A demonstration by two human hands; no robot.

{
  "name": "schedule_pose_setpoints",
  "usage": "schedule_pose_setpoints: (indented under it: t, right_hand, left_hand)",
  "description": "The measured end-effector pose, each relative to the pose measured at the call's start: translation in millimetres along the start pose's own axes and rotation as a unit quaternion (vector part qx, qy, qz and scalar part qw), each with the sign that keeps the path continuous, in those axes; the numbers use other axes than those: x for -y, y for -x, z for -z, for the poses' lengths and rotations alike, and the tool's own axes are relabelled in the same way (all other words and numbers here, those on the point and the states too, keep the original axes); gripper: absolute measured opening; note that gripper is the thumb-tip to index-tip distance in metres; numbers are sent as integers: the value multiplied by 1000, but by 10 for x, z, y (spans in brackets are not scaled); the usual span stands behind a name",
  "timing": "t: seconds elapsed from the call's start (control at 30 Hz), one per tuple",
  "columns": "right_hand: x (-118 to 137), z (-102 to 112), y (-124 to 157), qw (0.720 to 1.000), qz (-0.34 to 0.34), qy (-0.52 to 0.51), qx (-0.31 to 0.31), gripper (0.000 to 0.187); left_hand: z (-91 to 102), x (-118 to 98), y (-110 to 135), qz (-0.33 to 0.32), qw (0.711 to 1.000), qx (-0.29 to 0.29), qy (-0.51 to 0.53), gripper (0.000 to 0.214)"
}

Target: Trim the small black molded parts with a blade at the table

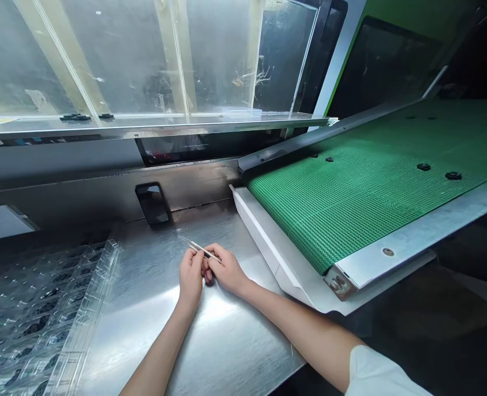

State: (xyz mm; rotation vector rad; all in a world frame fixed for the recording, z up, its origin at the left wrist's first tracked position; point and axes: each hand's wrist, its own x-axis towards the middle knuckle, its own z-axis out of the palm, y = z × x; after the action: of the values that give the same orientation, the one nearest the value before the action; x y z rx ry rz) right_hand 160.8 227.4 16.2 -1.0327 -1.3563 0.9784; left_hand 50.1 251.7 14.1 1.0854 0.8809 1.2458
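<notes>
In the head view, looking down on a metal worktop point(144, 297), with a green belt point(371, 187) at three o'clock bearing black pieces point(453, 175) and a phone point(153, 203) at nine. At eight, seeing a clear tray point(97, 286) with dark pieces point(35, 327). Toward seven, gripping a slender tool point(192, 242) in the right hand point(228, 270), beside a bunched left hand point(191, 278) with a hold too hidden to tell.
</notes>
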Motion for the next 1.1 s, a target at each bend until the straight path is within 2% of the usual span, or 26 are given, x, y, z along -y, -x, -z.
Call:
schedule_pose_setpoints:
  t: [0.33,0.77,1.1]
  right_hand:
    - [6,16,-3,998,6,57,-16,26]
    - [-74,6,-15,1000,6,-2,-2,25]
    - [-64,24,-14,999,11,44,-6,25]
  left_hand:
    - [-2,-2,5,-12,999,2,-32,33]
    - [5,17,-5,4,1000,-2,16,39]
    - [-8,19,-30,-7,1000,3,-15,33]
